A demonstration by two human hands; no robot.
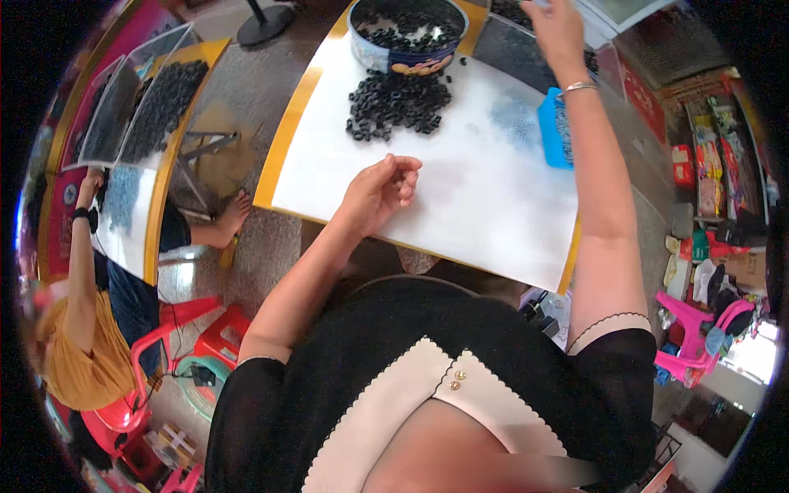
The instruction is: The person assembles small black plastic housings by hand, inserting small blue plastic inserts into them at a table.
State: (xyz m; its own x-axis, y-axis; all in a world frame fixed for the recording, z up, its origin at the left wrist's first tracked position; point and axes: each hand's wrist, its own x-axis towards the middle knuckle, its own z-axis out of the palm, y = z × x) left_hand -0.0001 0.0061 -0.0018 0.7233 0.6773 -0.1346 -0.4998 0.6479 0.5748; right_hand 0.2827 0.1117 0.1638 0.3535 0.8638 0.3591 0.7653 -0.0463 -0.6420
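My left hand point(381, 194) hovers over the near edge of a white-topped table point(460, 197), fingers loosely curled and thumb against the index finger, with nothing visible in it. Beyond it lies a heap of small black cylindrical pieces point(394, 105). A round tin point(407, 57) holding more of the same pieces stands behind the heap. My right arm stretches to the far right. There my right hand point(560, 34) is closed, its fingertips near the top edge, above a clear tray point(514, 51) of dark pieces. Whatever it may hold cannot be made out. A blue tray point(554, 131) of small pieces sits beside my right forearm.
To the left, a person in a mustard top point(90, 353) works at another table point(152, 222) with clear bins of black pieces point(168, 107). Red plastic chairs point(197, 316) stand behind that table. A pink chair point(686, 329) and shelves of goods point(711, 164) are on the right.
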